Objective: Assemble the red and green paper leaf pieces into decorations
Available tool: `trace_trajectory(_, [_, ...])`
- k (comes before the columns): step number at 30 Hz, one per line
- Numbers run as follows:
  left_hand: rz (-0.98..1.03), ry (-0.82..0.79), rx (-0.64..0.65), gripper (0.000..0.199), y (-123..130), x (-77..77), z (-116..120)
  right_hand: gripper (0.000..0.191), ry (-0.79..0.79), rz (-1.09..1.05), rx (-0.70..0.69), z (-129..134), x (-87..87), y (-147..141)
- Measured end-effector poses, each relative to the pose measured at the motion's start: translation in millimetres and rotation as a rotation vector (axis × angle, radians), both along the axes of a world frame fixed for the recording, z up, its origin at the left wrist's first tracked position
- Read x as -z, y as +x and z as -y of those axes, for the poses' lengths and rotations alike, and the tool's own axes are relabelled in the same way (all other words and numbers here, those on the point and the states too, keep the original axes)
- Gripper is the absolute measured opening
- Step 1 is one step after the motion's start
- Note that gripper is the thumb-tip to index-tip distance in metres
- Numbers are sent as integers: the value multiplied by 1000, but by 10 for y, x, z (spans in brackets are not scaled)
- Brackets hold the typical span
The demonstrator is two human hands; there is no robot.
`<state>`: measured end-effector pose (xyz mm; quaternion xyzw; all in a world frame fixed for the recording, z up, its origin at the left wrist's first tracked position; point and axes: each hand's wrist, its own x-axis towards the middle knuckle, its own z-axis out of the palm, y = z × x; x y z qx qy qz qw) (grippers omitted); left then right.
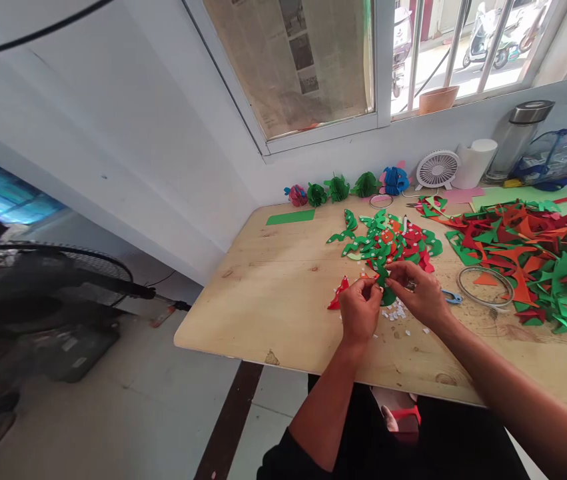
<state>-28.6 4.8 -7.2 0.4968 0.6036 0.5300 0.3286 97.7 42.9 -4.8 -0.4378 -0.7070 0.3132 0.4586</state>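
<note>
Near the table's front edge, my left hand [360,310] is closed, its fingertips pinched at a green paper piece [381,267]. My right hand [420,291] grips the upper right side of that same piece between thumb and fingers. Just behind both hands lies a pile of green and red wavy paper pieces [388,237] with small white squares on them. A red paper piece [338,295] rests left of my left hand. Small white paper bits [397,311] are scattered on the wood between my hands.
At right, a large heap of red, orange and green scraps [528,247] lies beside a tape roll [486,287] and blue-handled scissors [452,297]. Paper ornaments [338,189], a small fan [437,169] and a bottle [520,140] line the wall. A green strip [290,217] lies back left.
</note>
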Motion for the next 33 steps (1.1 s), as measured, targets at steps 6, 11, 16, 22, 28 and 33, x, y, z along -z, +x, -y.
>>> trace_trajectory(6, [14,4,6,20,5,27,-5,20,-68,-80,-2,-14,28,-5])
trace_trajectory(11, [9,8,34,18,17,-6,10,23,-130,-151,-10,-48,69,10])
trace_trajectory(16, [16,22,79,18,18,-45,34,29,-180,-199,-12,-73,91,26])
trace_trajectory(22, [53,10,143,16,-9,-55,46,28,-218,-214,-41,-93,116,34])
trace_trajectory(28, [6,45,171,10,-40,-68,48,27,-206,-156,-33,-89,88,43])
trace_trajectory(33, [-50,132,215,8,-60,-92,37,27,-259,-210,-96,-79,64,35])
